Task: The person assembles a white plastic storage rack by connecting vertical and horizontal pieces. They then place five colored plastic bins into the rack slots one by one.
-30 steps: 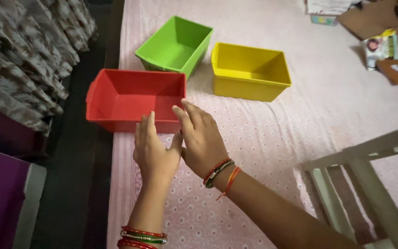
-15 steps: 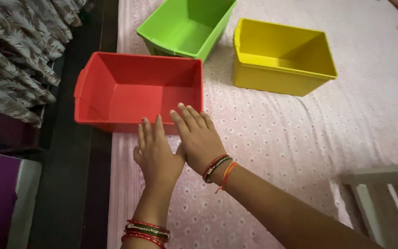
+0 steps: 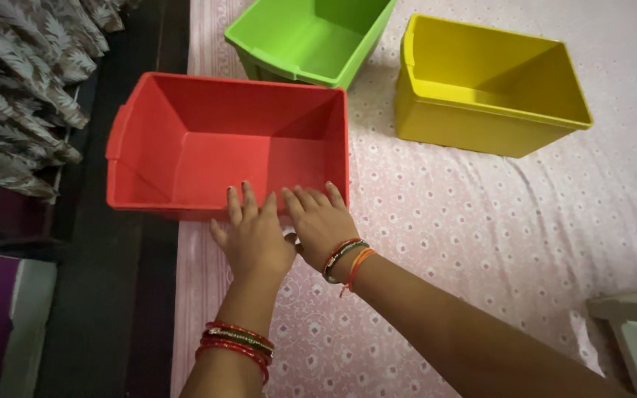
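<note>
Both hands, left hand (image 3: pixel 253 237) and right hand (image 3: pixel 321 221), lie flat with fingers spread against the red bin's (image 3: pixel 186 147) near wall, gripping nothing; a firm hold on its rim seems needed

Pink patterned bedsheet (image 3: pixel 481 243), leaf-print curtain (image 3: pixel 16 88) left, perhaps dark floor (image 3: pixel 112 295) between

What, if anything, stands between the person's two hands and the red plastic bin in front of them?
Nothing visible does. The left hand and right hand both lie flat against the near wall of the empty red rectangular plastic bin, fingertips at its rim, with only the pink patterned bedsheet beneath them.
</note>
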